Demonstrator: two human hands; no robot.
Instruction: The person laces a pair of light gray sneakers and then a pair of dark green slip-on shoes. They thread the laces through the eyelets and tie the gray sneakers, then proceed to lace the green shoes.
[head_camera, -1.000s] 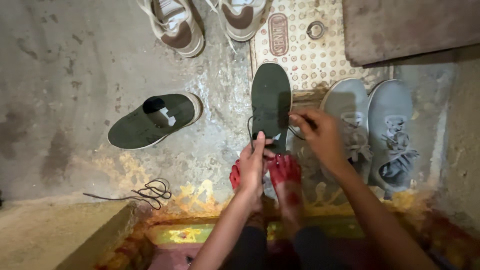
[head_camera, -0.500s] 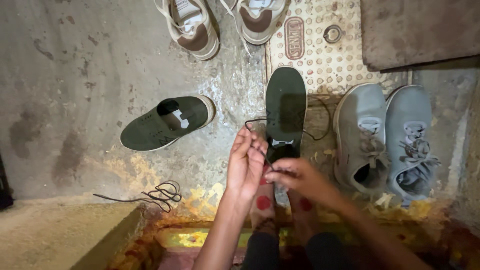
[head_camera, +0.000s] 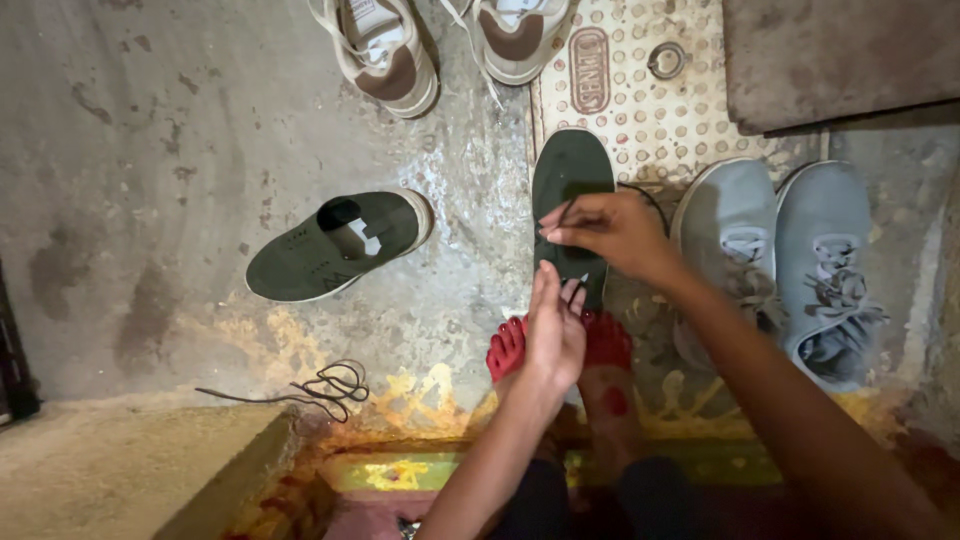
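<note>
The right hand (head_camera: 610, 232) pinches a dark lace (head_camera: 562, 213) above the green shoe (head_camera: 570, 190); the left hand (head_camera: 555, 335), fingers loosely open, touches the shoe's near end just below.

The dark green matt cloth shoe (head_camera: 571, 190) is lying on rough, stained concrete floor (head_camera: 150, 180); its thin dark woven lace (head_camera: 562, 214) is looking dull, beside an embossed studded metal plate (head_camera: 650, 110).
</note>
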